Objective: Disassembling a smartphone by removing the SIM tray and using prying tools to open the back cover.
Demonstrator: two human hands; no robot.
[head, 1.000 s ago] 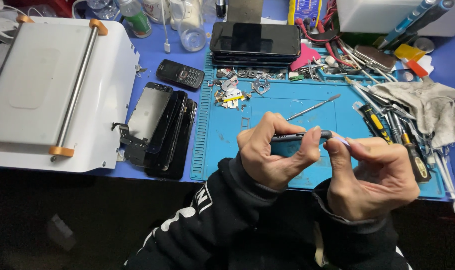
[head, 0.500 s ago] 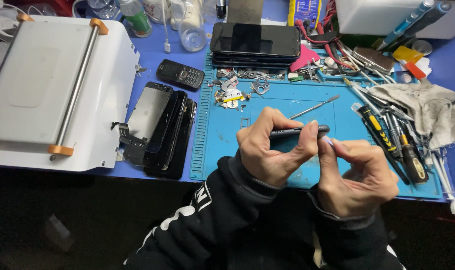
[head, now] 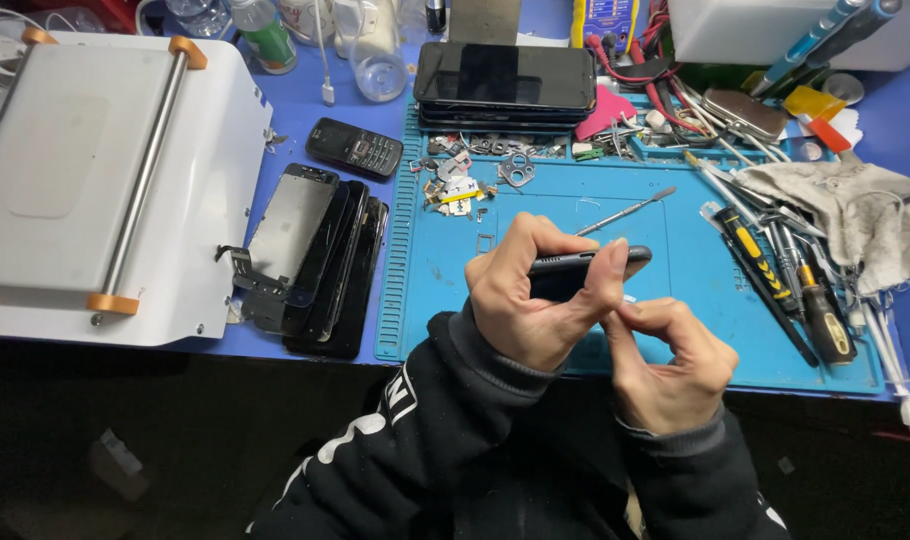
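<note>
Left-hand grip [head: 535, 300] clenched round a dark phone [head: 590, 265], held edge-up above the blue mat [head: 455, 300], thumb along the near edge and fingers over the top so that the narrow side faces the camera. Right hand [head: 670, 360] just beside and below, fingertips pinched at the phone's lower edge; whether something small sits in that pinch cannot be told. Phone raised clear of the bench [head: 295, 120], probably to bring its edge to the fingers.

Metal prying tool [head: 625, 210] lying on the mat just beyond the phone, within reach. Small metal parts [head: 465, 185] gathered at the mat's far left corner, apart from the working area. Stack of dark phones [head: 505, 85] at the mat's far edge. Screwdrivers [head: 775, 275] and a grey rag [head: 845, 215] laid along the right side. Spare screens [head: 320, 260] overlapped left of the mat, beside a white machine [head: 95, 180]. Small keypad phone [head: 355, 148] beyond the screens.
</note>
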